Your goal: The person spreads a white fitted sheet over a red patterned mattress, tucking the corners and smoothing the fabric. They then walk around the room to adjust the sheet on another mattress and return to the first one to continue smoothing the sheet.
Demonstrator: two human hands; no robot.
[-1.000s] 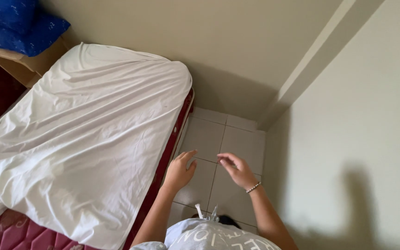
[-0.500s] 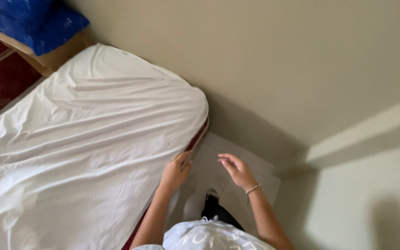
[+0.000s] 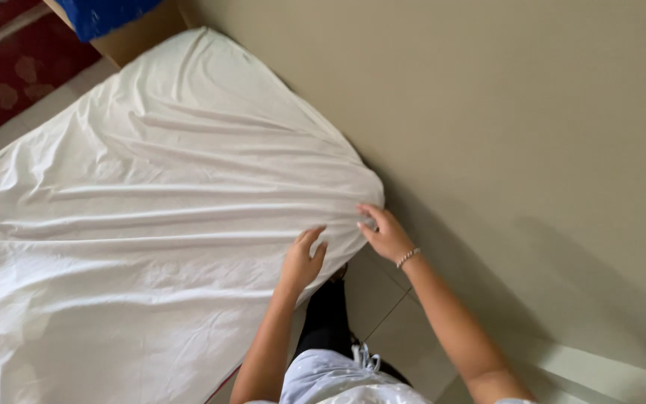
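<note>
Close by, a strip of pale floor tiles (image 3: 383, 299) runs between the bed and the beige wall (image 3: 525, 112), so there is little room; the left hand (image 3: 302, 258) lies open and flat on the white sheet (image 3: 151, 224) near its corner; the right hand (image 3: 384, 232) pinches that corner edge; the sheet is wrinkled, pulled over the mattress; farther off sits a blue pillow (image 3: 106, 13).

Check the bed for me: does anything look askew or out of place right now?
The white sheet is heavily wrinkled, with long folds fanning toward the corner by the wall, where the left hand and right hand rest on it. It lies bunched, not smooth. No tear or stain shows.
</note>
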